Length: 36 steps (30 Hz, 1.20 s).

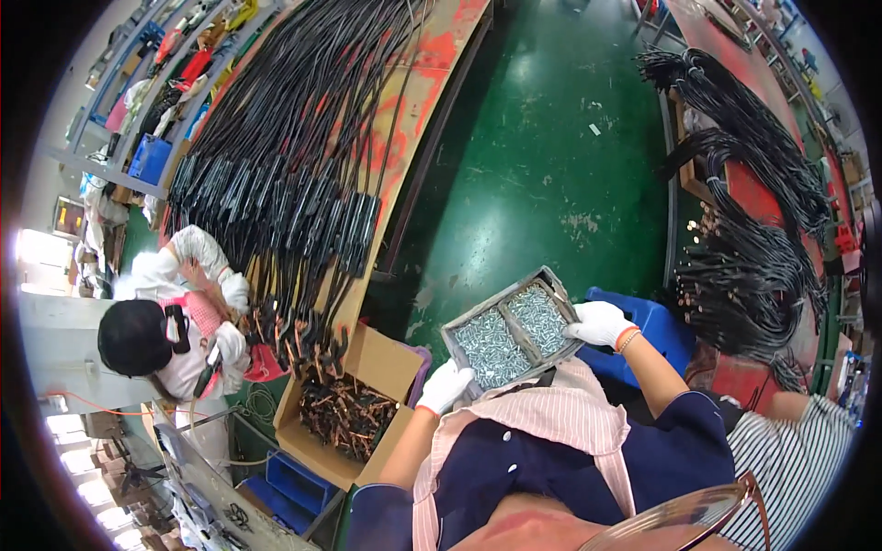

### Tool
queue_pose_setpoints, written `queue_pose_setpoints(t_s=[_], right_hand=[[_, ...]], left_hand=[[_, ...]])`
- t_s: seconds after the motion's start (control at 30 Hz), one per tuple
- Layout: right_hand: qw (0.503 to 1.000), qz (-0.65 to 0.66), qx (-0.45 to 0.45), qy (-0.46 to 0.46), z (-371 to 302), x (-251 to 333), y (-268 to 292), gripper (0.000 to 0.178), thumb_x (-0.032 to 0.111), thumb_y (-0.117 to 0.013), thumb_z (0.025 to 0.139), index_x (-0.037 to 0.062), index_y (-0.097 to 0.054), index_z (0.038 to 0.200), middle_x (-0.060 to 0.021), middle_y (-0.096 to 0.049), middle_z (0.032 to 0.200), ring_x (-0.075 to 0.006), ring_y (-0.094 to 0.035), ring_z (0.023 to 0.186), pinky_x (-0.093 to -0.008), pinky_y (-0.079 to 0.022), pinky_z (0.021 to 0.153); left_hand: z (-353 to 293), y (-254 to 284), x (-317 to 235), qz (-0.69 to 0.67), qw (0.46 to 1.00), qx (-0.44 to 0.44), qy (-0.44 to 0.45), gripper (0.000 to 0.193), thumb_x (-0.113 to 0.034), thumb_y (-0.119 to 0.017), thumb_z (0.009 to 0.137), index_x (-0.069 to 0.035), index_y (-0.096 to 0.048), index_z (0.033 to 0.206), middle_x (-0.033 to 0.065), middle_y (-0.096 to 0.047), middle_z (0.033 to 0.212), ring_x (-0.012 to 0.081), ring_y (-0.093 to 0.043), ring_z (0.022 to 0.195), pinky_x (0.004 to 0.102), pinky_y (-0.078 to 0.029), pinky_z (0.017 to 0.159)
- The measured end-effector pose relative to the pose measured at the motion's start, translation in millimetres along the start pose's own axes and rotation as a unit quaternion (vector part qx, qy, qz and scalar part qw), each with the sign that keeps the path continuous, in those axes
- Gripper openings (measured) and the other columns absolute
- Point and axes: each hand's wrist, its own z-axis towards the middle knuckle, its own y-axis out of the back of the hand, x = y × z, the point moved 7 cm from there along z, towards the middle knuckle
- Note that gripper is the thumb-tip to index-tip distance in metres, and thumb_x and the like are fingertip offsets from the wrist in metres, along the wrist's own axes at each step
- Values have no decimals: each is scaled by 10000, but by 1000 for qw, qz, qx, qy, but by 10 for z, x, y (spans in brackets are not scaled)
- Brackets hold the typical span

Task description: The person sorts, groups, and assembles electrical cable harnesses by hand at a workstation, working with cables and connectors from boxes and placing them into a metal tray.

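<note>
A grey two-compartment tray (pixel 521 338) is held in front of my apron, filled with small silvery screws (pixel 491 351). My left hand (pixel 446 387), in a white glove, grips its near left corner. On the right side, my right hand (pixel 599 324), also gloved, is closed on the tray's edge, with the thumb over the rim. The fingers beneath the tray are hidden. A divider parts the screws into a larger left heap and a smaller right one.
At left, a co-worker (pixel 179 335) works by a bench of black cables (pixel 276 174). An open cardboard box (pixel 372 363) holds copper-ended pieces. A blue plastic stool (pixel 657 340) is beside my right hand. Cable bundles (pixel 753 285) lie on the right bench; green floor (pixel 524 165) lies between.
</note>
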Motion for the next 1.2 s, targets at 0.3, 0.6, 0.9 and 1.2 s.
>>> queue_pose_setpoints(t_s=[0.3, 0.6, 0.9, 1.2], right_hand=[[996, 59, -64, -12, 940, -215, 1578, 383, 439, -597, 813, 127, -670, 1023, -168, -690, 987, -368, -642, 957, -439, -497, 840], [964, 113, -239, -11, 2435, 187, 2952, 418, 422, -573, 834, 63, -641, 1038, -202, -679, 951, -386, -644, 936, -468, -504, 829], [979, 153, -136, 24, 3434, 1044, 3415, 506, 478, -552, 851, 3, -618, 1013, -249, -677, 967, -399, -660, 931, -472, -516, 815], [950, 256, 143, 104, 3673, 2100, 2479, 847, 714, -583, 778, -84, -625, 1059, -297, -659, 1053, -384, -659, 988, -419, -506, 846]], left_hand=[[1756, 1192, -891, 11, 999, 22, -47, 476, -347, -543, 854, -18, -603, 1192, 191, -655, 1151, 322, -615, 1087, 384, -457, 941], [3420, 3432, -1986, 187, 981, 13, -51, 506, -344, -501, 837, -28, -560, 1228, 224, -651, 1135, 358, -613, 1080, 406, -467, 929], [4203, 4644, -1491, 189, 980, -68, 0, 460, -364, -457, 873, -5, -575, 1135, 260, -633, 1098, 408, -600, 1058, 442, -462, 926], [4360, 5573, -1791, 459, 862, -188, 100, 344, -321, -524, 890, -228, -625, 1206, 141, -678, 1142, 366, -652, 1030, 488, -514, 878]])
